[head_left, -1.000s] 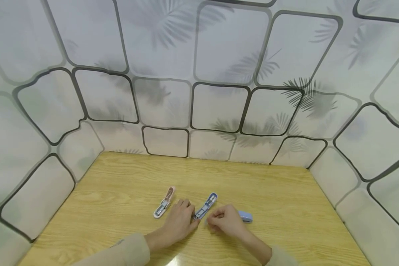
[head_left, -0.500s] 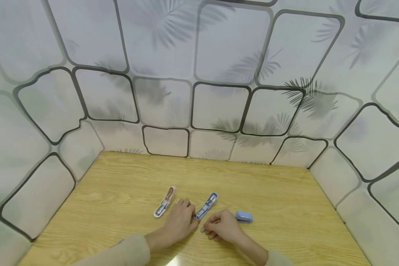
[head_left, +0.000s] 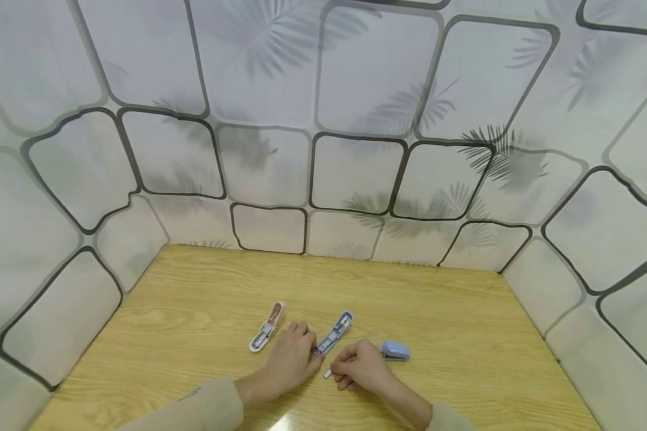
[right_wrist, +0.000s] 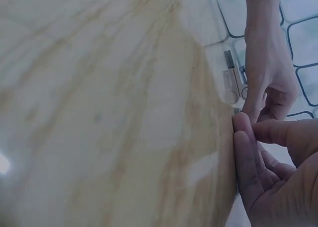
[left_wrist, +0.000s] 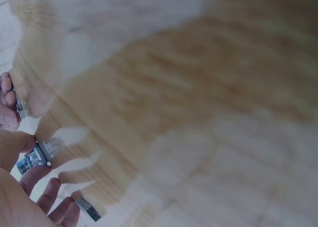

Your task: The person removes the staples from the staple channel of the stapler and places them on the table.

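Note:
A blue stapler (head_left: 334, 333) lies opened out on the table, slanting up to the right, its metal channel facing up. My left hand (head_left: 290, 359) holds its near end between thumb and fingers; that end also shows in the left wrist view as a blue and metal stapler end (left_wrist: 34, 158). Just right of it, my right hand (head_left: 362, 365) pinches a small silvery strip (head_left: 327, 374), perhaps staples, mostly hidden by the fingertips. In the right wrist view my right hand (right_wrist: 273, 172) has its thumb against the fingers, close to my left hand (right_wrist: 271, 83).
A pink and white stapler (head_left: 266, 327), also opened out, lies left of my left hand. To the right of my right hand rests a closed light blue mini stapler (head_left: 395, 351). Patterned cloth walls (head_left: 356, 173) enclose the wooden table (head_left: 221, 275) at the back and sides.
My right hand has shifted slightly down and left, uncovering more of the light blue mini stapler. More of the pinched strip now shows past its fingertips. The left hand has stayed put.

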### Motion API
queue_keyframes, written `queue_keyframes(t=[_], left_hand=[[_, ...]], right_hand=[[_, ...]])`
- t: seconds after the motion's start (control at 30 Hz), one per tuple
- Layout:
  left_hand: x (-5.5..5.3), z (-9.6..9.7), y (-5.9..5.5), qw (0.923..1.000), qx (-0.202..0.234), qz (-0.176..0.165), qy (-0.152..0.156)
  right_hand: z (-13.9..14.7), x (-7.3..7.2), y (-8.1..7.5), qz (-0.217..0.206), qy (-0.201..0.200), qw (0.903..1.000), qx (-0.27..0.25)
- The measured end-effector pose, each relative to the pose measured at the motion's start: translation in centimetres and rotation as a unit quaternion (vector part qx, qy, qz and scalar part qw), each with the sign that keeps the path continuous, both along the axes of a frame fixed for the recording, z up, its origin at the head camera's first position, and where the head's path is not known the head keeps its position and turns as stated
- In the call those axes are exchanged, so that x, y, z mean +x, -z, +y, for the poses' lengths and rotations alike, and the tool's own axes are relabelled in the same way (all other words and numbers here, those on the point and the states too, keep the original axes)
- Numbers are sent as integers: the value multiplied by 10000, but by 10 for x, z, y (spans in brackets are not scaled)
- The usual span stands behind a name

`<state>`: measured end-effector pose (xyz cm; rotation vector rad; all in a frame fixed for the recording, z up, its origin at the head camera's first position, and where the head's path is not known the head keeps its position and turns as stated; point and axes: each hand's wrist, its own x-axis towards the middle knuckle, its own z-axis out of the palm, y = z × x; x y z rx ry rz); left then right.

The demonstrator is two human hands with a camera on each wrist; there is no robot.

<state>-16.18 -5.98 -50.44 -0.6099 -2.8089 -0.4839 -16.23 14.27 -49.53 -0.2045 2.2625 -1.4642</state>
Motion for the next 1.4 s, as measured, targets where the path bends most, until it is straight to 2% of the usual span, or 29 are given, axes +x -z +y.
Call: queue_keyframes(t=[0.17,0.47,0.57,0.7,0.83,1.0,1.13,1.27,1.4], left_hand=[[-1,0,0,10000,-64,10,-10],[0,-1,0,10000,-48,-78,1],[0,-1,-1,9999,-41,-100,33],[0,-1,-2,9999,-47,-115,68],[0,-2,-2,9999,-82,-46,96],[0,-2,-2,9999,-77,-6,123],[0,-2,-3,9999,-93,-17,140],[0,-1,-3,9998,-105,-31,162],[0,-1,-3,9998,-72,-45,172]], right_hand=[[3,0,-6,-18,-169,9999,27],[19,2,-21,340,-993,9945,55],[26,6,-27,603,-1140,9912,288],[35,12,-37,1129,-1088,9844,796],[46,13,-46,1757,-1023,9714,1226],[60,11,-54,2712,-926,9423,1729],[71,10,-56,3365,-872,9102,2253],[82,7,-54,4009,-866,8720,2672],[92,3,-49,4411,-876,8382,3086]])
